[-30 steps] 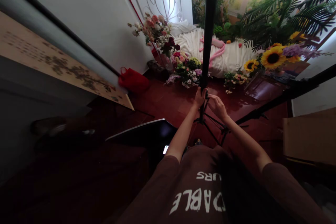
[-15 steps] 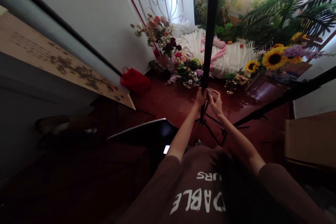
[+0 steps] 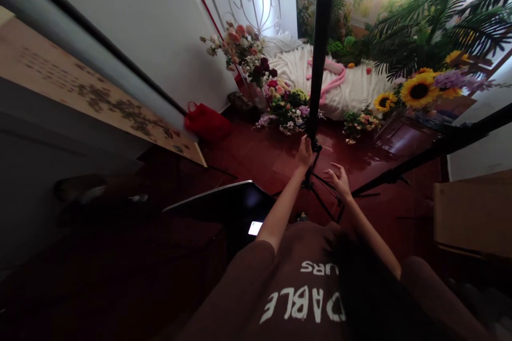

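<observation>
A black stand pole [image 3: 318, 64] rises through the middle of the view, with thin legs spread on the red floor below. My left hand [image 3: 305, 151] is at the left side of the pole, beside a small dark knob [image 3: 316, 147]; its fingers look loosened, and whether they touch the pole is unclear. To the right of the pole and apart from it, my right hand [image 3: 339, 180] has its fingers spread with nothing in them.
Flower bunches [image 3: 292, 112] and a white cloth-covered bed [image 3: 352, 85] lie beyond the pole. A second dark pole [image 3: 436, 152] slants at right, near a cardboard box [image 3: 472, 213]. A black panel [image 3: 224, 202] stands left of my arm; a red bag [image 3: 206, 121] is farther off.
My right hand has let go of the knob and moved down and right, its fingers opening. My left hand has loosened from the pole and shifted slightly down.
</observation>
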### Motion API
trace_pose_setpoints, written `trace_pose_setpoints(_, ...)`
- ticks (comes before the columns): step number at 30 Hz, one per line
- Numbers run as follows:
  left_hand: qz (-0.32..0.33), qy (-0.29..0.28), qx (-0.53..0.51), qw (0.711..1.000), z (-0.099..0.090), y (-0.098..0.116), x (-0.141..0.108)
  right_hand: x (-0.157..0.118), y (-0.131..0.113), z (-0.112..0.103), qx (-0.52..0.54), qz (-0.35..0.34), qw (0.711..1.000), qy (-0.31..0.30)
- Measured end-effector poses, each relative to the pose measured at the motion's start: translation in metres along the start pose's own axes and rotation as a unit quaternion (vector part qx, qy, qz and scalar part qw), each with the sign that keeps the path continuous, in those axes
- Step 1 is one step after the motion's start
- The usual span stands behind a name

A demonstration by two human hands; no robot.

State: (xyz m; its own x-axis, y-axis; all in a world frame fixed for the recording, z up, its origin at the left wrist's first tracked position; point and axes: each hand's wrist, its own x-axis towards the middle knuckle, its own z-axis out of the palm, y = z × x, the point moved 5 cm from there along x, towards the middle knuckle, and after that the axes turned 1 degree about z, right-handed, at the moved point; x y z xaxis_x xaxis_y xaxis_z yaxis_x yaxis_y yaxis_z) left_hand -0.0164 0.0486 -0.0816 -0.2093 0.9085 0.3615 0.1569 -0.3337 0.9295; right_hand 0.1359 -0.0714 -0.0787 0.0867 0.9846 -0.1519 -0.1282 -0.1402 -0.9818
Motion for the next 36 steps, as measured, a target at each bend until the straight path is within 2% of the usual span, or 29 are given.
trace_pose_setpoints(4,-0.059,0.046,0.024,0.997,-0.007,-0.012,-0.033,-0.032,0.030,-0.055,-0.012,0.034,0.997,0.066)
trace_pose_setpoints(8,-0.140,0.084,0.080,0.983,-0.006,-0.031,-0.081,-0.061,0.049,-0.113,-0.015,0.046,0.987,0.153)
trace_pose_setpoints(11,-0.201,0.059,0.102,0.972,0.013,-0.045,-0.119,-0.075,0.049,-0.151,0.000,0.035,0.975,0.221)
trace_pose_setpoints(14,-0.206,-0.027,0.088,0.974,0.051,-0.045,-0.148,-0.084,0.034,-0.184,0.008,-0.005,0.955,0.295)
trace_pose_setpoints(17,-0.157,-0.141,0.046,0.976,0.099,-0.026,-0.164,-0.092,0.008,-0.209,0.006,-0.051,0.936,0.348)
trace_pose_setpoints(21,-0.045,-0.291,-0.034,0.955,0.167,0.026,-0.166,-0.094,-0.025,-0.232,0.015,-0.068,0.932,0.356)
trace_pose_setpoints(24,0.051,-0.341,-0.079,0.935,0.207,0.068,-0.157,-0.086,-0.044,-0.249,-0.005,-0.063,0.939,0.339)
trace_pose_setpoints(26,0.097,-0.359,-0.101,0.923,0.228,0.091,-0.151,-0.078,-0.052,-0.259,-0.025,-0.057,0.946,0.319)
trace_pose_setpoints(30,0.116,-0.377,-0.108,0.913,0.252,0.112,-0.146,-0.065,-0.060,-0.269,-0.033,-0.031,0.968,0.245)
trace_pose_setpoints(33,0.098,-0.377,-0.098,0.916,0.258,0.113,-0.145,-0.061,-0.065,-0.269,-0.014,-0.018,0.978,0.207)
trace_pose_setpoints(36,0.090,-0.379,-0.103,0.915,0.257,0.112,-0.145,-0.062,-0.068,-0.269,0.021,-0.004,0.979,0.205)
